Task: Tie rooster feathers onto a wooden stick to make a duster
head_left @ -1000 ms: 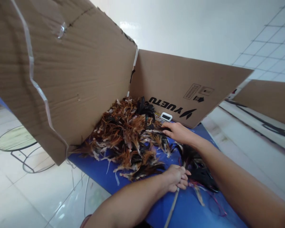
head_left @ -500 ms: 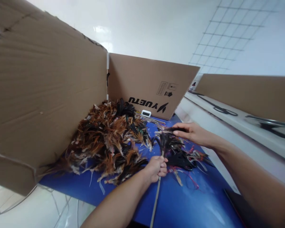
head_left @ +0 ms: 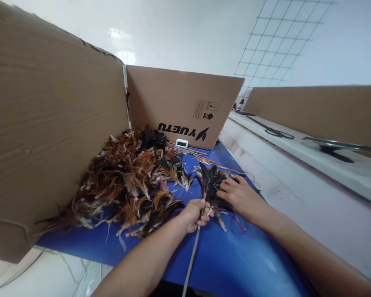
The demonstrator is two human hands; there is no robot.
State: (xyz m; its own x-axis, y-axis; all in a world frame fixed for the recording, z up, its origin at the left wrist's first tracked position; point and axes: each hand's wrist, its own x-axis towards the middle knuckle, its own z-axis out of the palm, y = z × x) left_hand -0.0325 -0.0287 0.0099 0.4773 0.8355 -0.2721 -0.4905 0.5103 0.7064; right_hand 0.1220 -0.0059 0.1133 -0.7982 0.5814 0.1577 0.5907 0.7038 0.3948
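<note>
My left hand (head_left: 196,214) is closed round a thin pale stick (head_left: 191,255), which runs down toward the bottom edge. Black feathers (head_left: 206,177) fan out from the stick's upper end, just above that hand. A small pale piece pokes out between the fingers. To the right, my right hand (head_left: 236,194) has its bent fingers down in a heap of loose dark feathers (head_left: 218,200). Its fingertips are partly hidden among them. Left of both hands lies a big pile of brown and black feathers (head_left: 132,173).
A blue table top (head_left: 235,251) lies beneath everything. Cardboard walls rise at the left (head_left: 49,103) and back (head_left: 160,95). A small white device (head_left: 181,143) sits by the back one. Scissors (head_left: 278,133) rest on the white ledge at right. Red strings (head_left: 239,222) lie near my right hand.
My right hand has come down and nearer, from the thin sticks behind onto the dark feathers. My left hand keeps hold of the stick. The view has shifted slightly right.
</note>
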